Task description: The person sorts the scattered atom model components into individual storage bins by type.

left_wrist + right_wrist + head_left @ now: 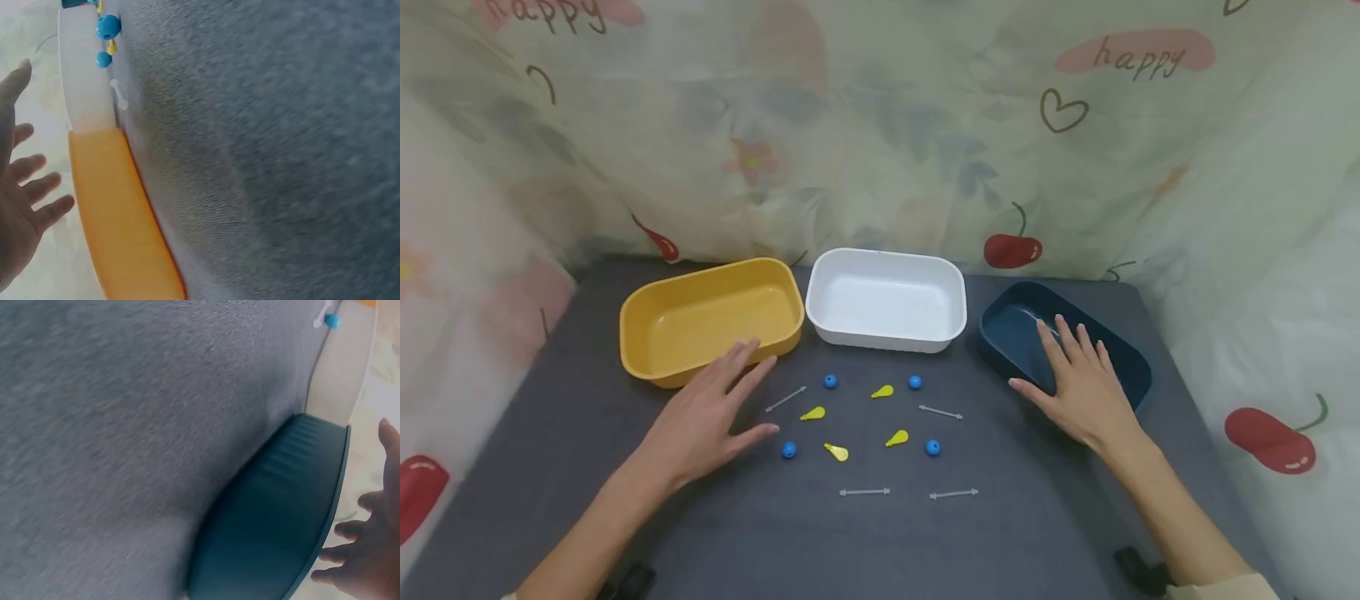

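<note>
My left hand (703,421) hovers with fingers spread by the front of the yellow tub (647,367), holding nothing. Over the dark blue tub (1000,358) hangs my right hand (1086,392), its fingers extended and nothing in it. Between the hands lie several small pieces: blue beads with holes (932,447), yellow drop-shaped pieces (897,438) and thin grey rods with thickened ends (865,492). In the left wrist view the hand (25,206) is apart from the yellow tub (119,212); the right wrist view shows spread fingers (350,530) beside the dark blue tub (269,512).
A white tub (887,337) stands at the back between the other two. The pieces are scattered in front of it on a grey cloth-covered table (820,550). Patterned curtains (880,125) close in the back and both sides.
</note>
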Tool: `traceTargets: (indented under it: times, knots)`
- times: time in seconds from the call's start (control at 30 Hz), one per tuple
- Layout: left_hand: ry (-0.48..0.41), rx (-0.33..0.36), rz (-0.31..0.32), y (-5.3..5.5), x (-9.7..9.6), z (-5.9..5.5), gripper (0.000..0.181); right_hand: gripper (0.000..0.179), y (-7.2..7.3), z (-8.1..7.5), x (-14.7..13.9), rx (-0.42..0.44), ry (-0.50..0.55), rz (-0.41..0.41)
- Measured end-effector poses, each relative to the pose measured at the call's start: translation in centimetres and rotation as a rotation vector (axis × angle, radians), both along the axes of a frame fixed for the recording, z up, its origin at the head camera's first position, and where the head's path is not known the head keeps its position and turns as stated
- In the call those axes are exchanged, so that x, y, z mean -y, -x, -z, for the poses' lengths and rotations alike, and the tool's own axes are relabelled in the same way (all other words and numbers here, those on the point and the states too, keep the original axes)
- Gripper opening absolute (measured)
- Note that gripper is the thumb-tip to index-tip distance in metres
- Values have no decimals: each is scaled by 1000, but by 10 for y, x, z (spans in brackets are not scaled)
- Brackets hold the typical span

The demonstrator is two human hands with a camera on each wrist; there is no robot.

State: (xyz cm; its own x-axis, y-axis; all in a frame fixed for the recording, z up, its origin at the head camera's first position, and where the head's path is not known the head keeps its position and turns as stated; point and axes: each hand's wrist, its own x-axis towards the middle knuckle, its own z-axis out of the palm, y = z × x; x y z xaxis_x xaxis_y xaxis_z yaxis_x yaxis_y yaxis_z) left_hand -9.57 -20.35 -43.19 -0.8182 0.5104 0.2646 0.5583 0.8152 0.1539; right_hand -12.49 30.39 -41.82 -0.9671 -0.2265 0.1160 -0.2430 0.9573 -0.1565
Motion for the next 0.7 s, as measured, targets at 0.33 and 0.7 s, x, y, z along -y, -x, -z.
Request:
traceTargets:
  times: [0.33, 0.7]
  knots:
    - [-105, 226, -81, -7, 0, 10, 77, 94, -14, 2, -26, -16, 63, 43]
    - [-298, 412, -47, 10, 2, 25, 58, 93, -23, 9, -53, -13, 139, 119]
